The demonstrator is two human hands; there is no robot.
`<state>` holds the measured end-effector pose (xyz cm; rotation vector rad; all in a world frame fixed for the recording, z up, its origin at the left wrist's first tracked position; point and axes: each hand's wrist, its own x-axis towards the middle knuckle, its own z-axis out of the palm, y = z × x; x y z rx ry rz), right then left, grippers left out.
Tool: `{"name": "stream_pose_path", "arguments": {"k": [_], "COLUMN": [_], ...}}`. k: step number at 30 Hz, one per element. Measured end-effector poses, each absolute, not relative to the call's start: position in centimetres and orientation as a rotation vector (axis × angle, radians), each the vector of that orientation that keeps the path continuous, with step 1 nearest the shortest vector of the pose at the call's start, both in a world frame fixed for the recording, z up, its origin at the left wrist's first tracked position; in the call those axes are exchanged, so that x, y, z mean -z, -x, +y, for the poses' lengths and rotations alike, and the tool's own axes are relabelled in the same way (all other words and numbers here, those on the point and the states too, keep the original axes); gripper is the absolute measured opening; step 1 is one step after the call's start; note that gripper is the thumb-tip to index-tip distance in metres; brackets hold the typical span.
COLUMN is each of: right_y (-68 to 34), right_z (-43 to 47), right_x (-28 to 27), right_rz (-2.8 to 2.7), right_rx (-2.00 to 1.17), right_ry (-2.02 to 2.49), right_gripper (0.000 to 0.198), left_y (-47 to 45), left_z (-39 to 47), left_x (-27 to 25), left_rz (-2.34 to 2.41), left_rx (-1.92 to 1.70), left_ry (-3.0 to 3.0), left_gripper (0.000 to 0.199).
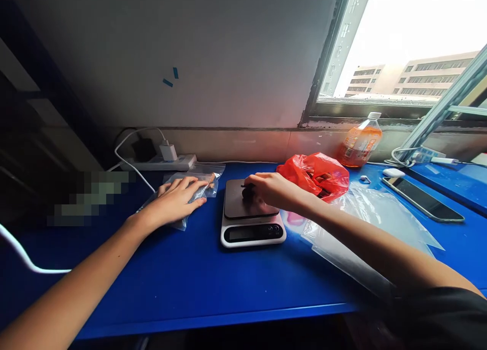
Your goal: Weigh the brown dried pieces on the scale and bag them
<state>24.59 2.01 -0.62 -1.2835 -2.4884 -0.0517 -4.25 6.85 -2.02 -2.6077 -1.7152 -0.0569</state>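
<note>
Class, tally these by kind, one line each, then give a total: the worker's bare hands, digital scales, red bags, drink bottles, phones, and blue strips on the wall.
Left hand plus right hand: 2
Digital scale: 1
Red bag: 1
Drink bottle: 1
Phone: 1
Blue strips: 2
Total: 8

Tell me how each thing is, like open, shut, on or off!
Scale: display dark, no readable number.
Red bag: open, things inside.
Bottle: capped.
Phone: screen dark.
White plug: in the power strip.
Clear bag: under the left hand.
Right hand: fingers bent, over the scale.
Loose clear bags: lying flat.
</note>
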Motion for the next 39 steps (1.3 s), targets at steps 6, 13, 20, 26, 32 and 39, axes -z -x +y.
{"name": "stream_pose_path", "arguments": {"k": [6,13,20,26,32,39], "right_y": [-26.0,-29.2,-30.0,-28.7,-29.1,-29.8], "right_z": [1.7,-1.4,-2.2,-2.3,-2.5,-2.1], "right_x": [-0.7,0.4,2.4,2.4,1.8,2.0], "right_rz": [-2.238,-2.135,-2.21,-2.109,-2.001,-2.07], "right_rx": [-0.257,-0.082,-0.136,-0.094,0.014,0.013], "right_ry": [1.12,1.238,1.36,1.214,1.172,1.311], "right_gripper": [0.022,0.025,0.017,0.01,0.009,0.013], "left_y": [4.4,4.2,3.9,3.8,3.7,3.7], "left_z": [7.0,6.5,6.5,6.5,6.5,6.4], "left_x": [2.0,1.7,1.5,1.4,1.3,1.2], "left_rz": [-1.71,-1.73,-1.753,-1.735,-1.72,-1.708], "left_rx": [0.047,0.03,-0.041,-0.029,-0.068,-0.089], "left_ry": [2.631,2.638,2.631,2.639,2.625,2.621], "left_gripper": [0.062,0.062,0.063,0.064,0.066,0.066]}}
